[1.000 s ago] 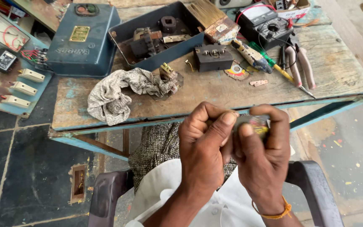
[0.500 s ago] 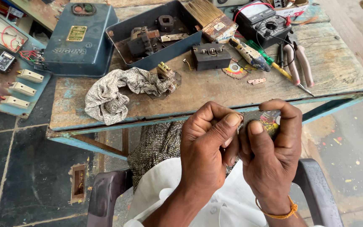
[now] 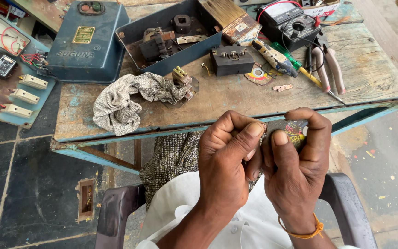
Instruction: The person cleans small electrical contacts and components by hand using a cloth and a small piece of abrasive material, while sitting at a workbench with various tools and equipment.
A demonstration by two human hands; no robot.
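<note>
Head view: your right hand (image 3: pixel 295 175) pinches a small flat piece with a colourful label (image 3: pixel 295 131), lying roughly crosswise, just below the worn wooden table (image 3: pixel 369 74) edge; left hand (image 3: pixel 226 161), fingers curled, touches its left end.

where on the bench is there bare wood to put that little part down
Bare wood runs along the table near edge, between the rag and the pliers. The right corner past the pliers is free too. The back is crowded: open metal box, brush, meter.
</note>
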